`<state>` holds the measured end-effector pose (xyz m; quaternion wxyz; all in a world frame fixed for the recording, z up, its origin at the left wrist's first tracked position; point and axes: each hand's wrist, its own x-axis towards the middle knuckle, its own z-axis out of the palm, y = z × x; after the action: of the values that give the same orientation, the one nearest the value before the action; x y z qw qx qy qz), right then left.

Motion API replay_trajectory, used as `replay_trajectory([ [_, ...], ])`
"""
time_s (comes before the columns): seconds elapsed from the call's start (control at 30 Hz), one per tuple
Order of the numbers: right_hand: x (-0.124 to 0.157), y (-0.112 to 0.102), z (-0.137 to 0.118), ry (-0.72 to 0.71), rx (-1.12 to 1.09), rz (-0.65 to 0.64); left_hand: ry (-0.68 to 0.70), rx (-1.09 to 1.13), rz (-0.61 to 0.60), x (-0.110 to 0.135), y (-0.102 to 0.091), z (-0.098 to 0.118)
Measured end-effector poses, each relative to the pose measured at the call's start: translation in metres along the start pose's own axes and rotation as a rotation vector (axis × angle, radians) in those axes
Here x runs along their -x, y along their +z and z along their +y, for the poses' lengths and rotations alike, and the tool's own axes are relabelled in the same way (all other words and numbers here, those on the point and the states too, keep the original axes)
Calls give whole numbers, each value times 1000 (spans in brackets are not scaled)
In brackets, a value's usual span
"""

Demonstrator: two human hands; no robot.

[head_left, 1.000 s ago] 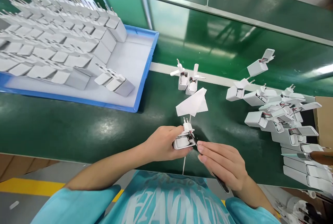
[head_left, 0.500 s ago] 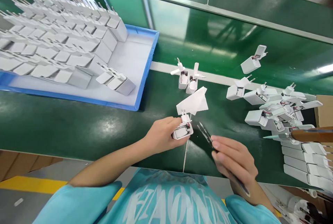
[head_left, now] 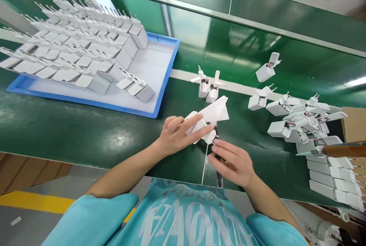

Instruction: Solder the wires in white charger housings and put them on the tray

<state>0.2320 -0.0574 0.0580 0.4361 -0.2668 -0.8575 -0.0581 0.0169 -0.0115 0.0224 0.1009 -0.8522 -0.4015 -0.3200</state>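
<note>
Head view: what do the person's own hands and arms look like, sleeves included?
The left hand and right hand are bare, with no gloves, rings or wristbands visible. The forearms are bare too, below short turquoise sleeves. The matching shirt carries large pale lettering across its front.

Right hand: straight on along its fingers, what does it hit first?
Most likely the white charger under the left hand's fingers: the right hand points at its near end. Depth is unclear from one view, so it might pass slightly above.
</note>
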Motion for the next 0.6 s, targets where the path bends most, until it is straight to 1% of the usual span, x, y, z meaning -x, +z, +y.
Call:
replay_trajectory([
  [0.07,1,0,2,-24,-34,-40,-59,72,-106,-2,-1,-2],
  [0.1,2,0,4,-3,-16,-33,-116,121,-158,-3,0,-3],
  [0.17,6,0,14,94,75,-25,-265,233,-253,-7,2,-6],
  [0.2,9,0,20,149,129,-53,-337,300,-298,-9,3,-8],
  [0.27,15,2,32,229,226,-179,-454,443,-393,-12,5,-13],
  [0.37,24,9,43,259,277,-410,-585,580,-534,-16,5,-22],
  [0.43,28,13,45,282,254,-513,-635,610,-618,-19,2,-27],
  [0.5,30,14,44,331,211,-598,-653,636,-693,-21,-1,-31],
  [0.57,30,14,42,373,171,-651,-674,678,-709,-23,0,-32],
  [0.6,30,13,42,389,152,-662,-687,712,-680,-24,2,-31],
])
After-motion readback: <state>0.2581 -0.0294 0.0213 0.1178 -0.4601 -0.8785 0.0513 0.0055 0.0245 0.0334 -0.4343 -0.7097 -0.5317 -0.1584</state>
